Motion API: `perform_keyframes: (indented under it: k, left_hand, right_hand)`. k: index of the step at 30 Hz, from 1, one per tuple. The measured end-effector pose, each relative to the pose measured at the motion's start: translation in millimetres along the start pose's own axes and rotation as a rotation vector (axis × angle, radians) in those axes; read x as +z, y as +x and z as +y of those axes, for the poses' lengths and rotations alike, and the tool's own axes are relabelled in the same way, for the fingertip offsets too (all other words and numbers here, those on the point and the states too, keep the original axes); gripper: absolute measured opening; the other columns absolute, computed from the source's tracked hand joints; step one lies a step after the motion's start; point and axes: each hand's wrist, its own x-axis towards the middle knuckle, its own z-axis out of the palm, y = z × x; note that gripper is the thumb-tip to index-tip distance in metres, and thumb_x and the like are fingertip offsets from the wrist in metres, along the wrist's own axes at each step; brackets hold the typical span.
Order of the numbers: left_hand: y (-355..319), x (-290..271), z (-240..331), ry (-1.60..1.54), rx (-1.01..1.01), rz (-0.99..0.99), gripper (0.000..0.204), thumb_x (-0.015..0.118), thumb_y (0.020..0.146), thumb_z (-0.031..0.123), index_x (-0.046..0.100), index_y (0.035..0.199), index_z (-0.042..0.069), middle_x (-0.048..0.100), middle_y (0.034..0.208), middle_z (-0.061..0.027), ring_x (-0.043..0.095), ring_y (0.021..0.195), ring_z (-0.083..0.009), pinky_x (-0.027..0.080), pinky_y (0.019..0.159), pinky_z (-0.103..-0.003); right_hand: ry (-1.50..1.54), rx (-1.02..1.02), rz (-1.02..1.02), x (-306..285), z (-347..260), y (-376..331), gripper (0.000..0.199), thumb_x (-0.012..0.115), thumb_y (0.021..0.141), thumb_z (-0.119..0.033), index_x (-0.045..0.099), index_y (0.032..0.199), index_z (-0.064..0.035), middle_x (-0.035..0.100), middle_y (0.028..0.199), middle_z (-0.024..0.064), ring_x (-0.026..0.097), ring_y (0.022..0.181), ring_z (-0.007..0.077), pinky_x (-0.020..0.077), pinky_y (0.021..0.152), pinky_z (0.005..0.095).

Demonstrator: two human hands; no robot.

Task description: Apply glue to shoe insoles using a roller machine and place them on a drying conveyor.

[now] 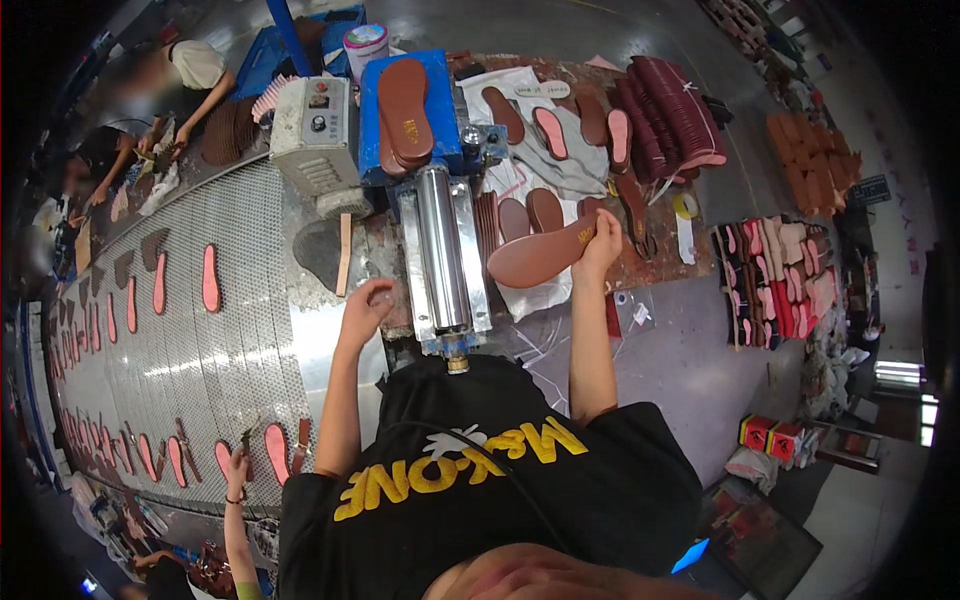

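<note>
My right hand (598,248) pinches a brown insole (538,260) by its gold-stamped end, tilted above the bench to the right of the roller machine. The machine's shiny metal roller (444,250) lies in front of me in a metal frame. To its left, my left hand (368,308) hovers with loosely curved fingers apart and nothing visible in them. On the blue top of the machine rests a stack of brown insoles (404,110), also stamped in gold.
A control box (315,125) stands left of the machine. The conveyor (215,350) carries pink-topped soles; a co-worker's hand (238,470) reaches over it. Behind the roller, the bench holds several insoles and a maroon bundle (668,115). A rack of soles (775,275) stands at right.
</note>
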Motion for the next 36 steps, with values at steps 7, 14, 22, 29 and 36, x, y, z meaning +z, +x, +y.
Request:
perform_keyframes:
  k: [7,14,22,29,36]
  left_hand:
    - [13.3,0.6,93.2,0.364,0.294,-0.248,0.077,0.073,0.061,0.009,0.038,0.13,0.005,0.034,0.138,-0.0153,0.032,0.128,-0.0298,0.029,0.103,-0.035]
    - [23.9,-28.7,89.1,0.663,0.521,-0.112,0.078,0.076,0.056,0.017,0.041,0.125,0.008,0.042,0.128,-0.0137,0.04,0.117,-0.0339,0.033,0.098,-0.041]
    - [7.5,-90.3,31.8,0.741,0.413,-0.041,0.07,0.073,0.057,0.008,0.042,0.12,0.007,0.046,0.123,-0.0121,0.042,0.116,-0.0291,0.034,0.096,-0.04]
    - [-102.0,-101.8,-91.7,-0.42,-0.406,-0.1,0.071,0.068,0.075,0.018,0.031,0.135,0.01,0.05,0.12,-0.0057,0.053,0.103,-0.0198,0.044,0.085,-0.034]
    - [-196.6,-63.9,-179.1,-1.322,-0.425,0.726,0.06,0.043,0.085,0.058,0.043,0.126,0.013,0.056,0.113,-0.0064,0.057,0.098,-0.0236,0.047,0.081,-0.038]
  right_hand:
    - [-0.066,0.034,0.022,22.6,50.6,-68.3,0.011,0.047,0.089,-0.011,0.055,0.092,-0.0039,0.052,0.076,-0.0013,0.048,0.068,0.0083,0.0413,0.062,0.0219]
    - [-0.221,0.336,-0.513,-2.6,44.8,-101.8,0.027,0.041,0.094,-0.03,0.053,0.093,-0.0057,0.05,0.065,0.0002,0.045,0.05,0.0072,0.0346,0.042,0.0203]
    - [-0.707,0.713,-0.713,-128.9,134.5,-124.7,0.023,0.049,0.09,-0.026,0.055,0.081,-0.0061,0.052,0.059,0.001,0.046,0.044,0.0081,0.0352,0.037,0.0218]
    - [-0.971,0.87,-0.854,-211.6,178.6,-121.3,0.025,0.049,0.09,-0.026,0.056,0.082,-0.0031,0.054,0.059,0.0047,0.052,0.045,0.0134,0.0404,0.038,0.0252]
    - [-1.035,0.883,-0.979,-204.6,165.4,-114.8,0.023,0.048,0.089,-0.028,0.056,0.09,-0.0065,0.058,0.066,0.0044,0.055,0.051,0.0143,0.0424,0.041,0.0259]
